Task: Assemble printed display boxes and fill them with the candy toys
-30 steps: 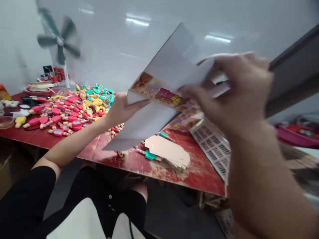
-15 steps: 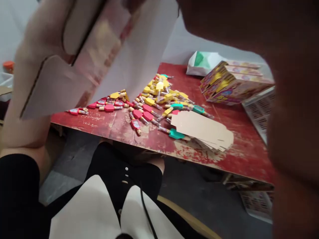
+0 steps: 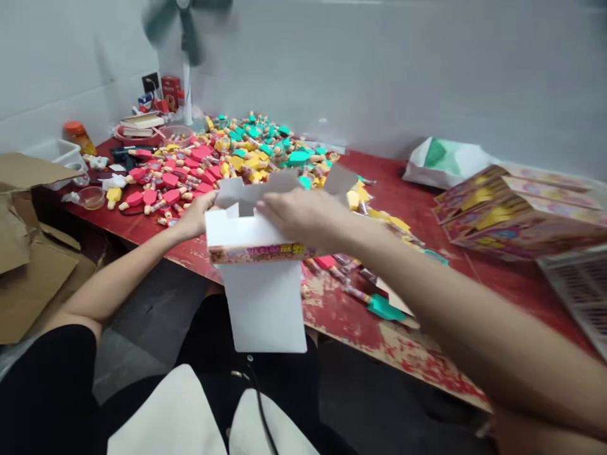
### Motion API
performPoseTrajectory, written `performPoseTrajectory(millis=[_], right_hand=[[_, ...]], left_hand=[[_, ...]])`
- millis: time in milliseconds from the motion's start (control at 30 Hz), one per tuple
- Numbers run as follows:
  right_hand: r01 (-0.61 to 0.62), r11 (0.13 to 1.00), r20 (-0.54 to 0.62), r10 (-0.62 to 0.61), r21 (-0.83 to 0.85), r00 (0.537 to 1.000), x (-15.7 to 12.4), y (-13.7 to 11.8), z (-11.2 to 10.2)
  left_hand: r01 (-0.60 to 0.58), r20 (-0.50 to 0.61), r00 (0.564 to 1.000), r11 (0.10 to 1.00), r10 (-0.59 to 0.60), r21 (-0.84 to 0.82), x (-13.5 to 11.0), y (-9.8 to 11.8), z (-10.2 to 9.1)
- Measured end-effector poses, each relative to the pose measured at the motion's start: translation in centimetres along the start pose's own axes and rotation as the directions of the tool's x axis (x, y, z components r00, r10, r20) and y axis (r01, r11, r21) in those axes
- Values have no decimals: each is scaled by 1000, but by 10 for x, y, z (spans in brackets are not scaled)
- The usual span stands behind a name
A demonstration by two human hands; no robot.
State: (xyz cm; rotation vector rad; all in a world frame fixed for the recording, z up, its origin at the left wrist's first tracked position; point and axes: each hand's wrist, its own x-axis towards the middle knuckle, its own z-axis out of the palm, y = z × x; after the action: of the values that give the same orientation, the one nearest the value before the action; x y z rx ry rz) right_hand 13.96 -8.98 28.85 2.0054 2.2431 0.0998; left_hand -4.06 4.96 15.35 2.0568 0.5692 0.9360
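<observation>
Box (image 3: 239,232) seemed mid-fold
Left hand (image 3: 195,216) gripped it; right hand (image 3: 303,217) lay across, grip unclear; flaps (image 3: 284,179) beyond likely needed tucking

Left arm (image 3: 128,273) reaches forward; right arm (image 3: 441,300) stretches leftward, fingers (image 3: 279,212) bent.

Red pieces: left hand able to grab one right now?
Probably yes: the red pieces lie right beside the left hand, with nothing visible between. That hand seems to hold the carton's side, though, so it may have to let go first.
</observation>
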Motion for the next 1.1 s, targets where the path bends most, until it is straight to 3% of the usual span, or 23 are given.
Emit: performPoseTrajectory(millis=[67,133,200,300,433,467,533,600,633,700,767,833,933,1033,1100], right_hand=[[-66,997,199,55,49,978,13,3,50],[-99,991,298,68,93,952,22,1,95],[-92,987,341,42,132,939,24,-3,128],[-88,978,358,15,190,933,15,-3,158],[-102,967,312,25,234,950,-4,1,170],[-106,965,292,33,240,956,-6,-1,171],[-107,961,256,39,254,966,-9,-5,170],[-97,956,234,32,276,972,-8,-10,170],[-92,953,229,24,289,973,-7,-11,170],[-88,944,226,15,318,974,-5,-10,172],[-92,933,227,11,349,974,-7,-6,174],[-88,920,221,1,382,975,-11,-2,176],[-56,901,193,-31,431,981,-20,4,176],[-43,891,187,-48,452,981,-30,9,177],[-69,892,209,-29,447,977,-34,13,182]], left_hand=[[63,-26,998,993,-61,99,-6,-18,8],[105,-63,994,972,-93,210,-11,-35,17],[81,-62,996,957,-66,279,-16,-48,23],[0,-10,1000,932,4,362,-34,-52,22],[-95,-133,973,858,186,505,-67,-29,24],[-156,-111,961,828,252,538,-73,-21,28],[-313,96,944,768,315,559,-77,-6,36],[-414,361,901,724,240,552,-72,4,44],[-421,443,881,705,168,571,-67,7,47],[-407,523,852,670,33,621,-55,10,51],[-397,544,839,672,-10,625,-46,11,52],[-390,512,858,713,50,583,-45,12,51],[-384,360,907,782,219,491,-59,15,48],[-449,171,893,782,417,432,-77,19,43],[-458,26,871,793,490,401,-88,19,42]])
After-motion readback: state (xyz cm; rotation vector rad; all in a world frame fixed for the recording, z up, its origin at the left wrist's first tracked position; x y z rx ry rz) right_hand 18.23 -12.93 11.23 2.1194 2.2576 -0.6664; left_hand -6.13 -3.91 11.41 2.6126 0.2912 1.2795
